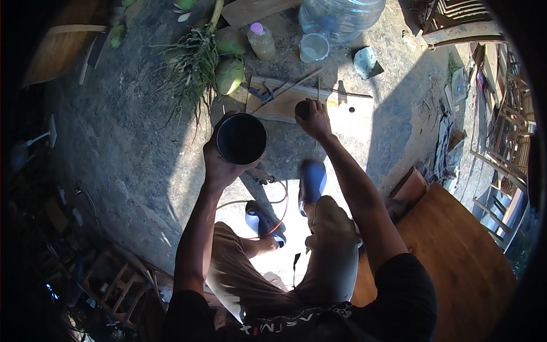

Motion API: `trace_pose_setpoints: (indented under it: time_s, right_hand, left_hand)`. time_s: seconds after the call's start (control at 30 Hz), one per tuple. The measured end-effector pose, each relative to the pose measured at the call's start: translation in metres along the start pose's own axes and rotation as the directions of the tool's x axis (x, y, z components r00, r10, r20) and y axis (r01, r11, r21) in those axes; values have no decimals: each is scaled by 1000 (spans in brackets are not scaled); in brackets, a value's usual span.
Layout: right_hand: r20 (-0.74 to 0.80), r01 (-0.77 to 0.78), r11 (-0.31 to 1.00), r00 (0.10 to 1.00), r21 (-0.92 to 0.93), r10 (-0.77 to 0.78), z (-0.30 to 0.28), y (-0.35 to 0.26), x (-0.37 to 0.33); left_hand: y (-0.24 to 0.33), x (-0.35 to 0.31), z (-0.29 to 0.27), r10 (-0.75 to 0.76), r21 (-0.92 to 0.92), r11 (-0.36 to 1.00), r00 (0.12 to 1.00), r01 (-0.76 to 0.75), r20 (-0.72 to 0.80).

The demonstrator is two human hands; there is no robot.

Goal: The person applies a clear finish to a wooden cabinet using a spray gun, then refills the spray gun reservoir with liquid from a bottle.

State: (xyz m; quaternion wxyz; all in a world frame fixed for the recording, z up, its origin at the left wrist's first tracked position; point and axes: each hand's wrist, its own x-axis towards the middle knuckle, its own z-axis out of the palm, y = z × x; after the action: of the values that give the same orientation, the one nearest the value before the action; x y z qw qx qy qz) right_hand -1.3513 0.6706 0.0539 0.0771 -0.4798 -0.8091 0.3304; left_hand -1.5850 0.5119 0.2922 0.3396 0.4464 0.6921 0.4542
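My left hand (pixel 215 164) is wrapped round the side of a round black container (pixel 241 138), held up with its wide dark mouth toward me. To the right, my right hand (pixel 319 121) grips a small dark cylinder (pixel 302 110) between thumb and fingers, above the edge of a pale wooden board (pixel 360 101). What that cylinder is cannot be made out. A small dark round spot (pixel 351 110) shows on the board's right part. On its left end lies a blue-grey tool (pixel 262 94) beside a long thin stick (pixel 296 83).
Beyond the board stand a pink-capped bottle (pixel 261 43), a clear tub (pixel 314 48) and a large water jug (pixel 345 20). Green coconuts (pixel 229 77) with a stringy stalk lie at far left. A thin hose (pixel 285 200) curls by my feet. A brown wooden panel (pixel 456 262) leans at right.
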Motion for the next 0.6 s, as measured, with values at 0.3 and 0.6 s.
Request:
trace_pose_setpoints:
  time_s: [0.3, 0.6]
  right_hand:
    - [-513, 146, 968, 858, 202, -22, 26, 30, 67]
    - [-438, 166, 844, 895, 509, 89, -21, 6, 161]
  left_hand:
    - [-49, -16, 8, -151, -75, 987, 980, 142, -128]
    - [-62, 7, 29, 0, -74, 997, 993, -9, -121]
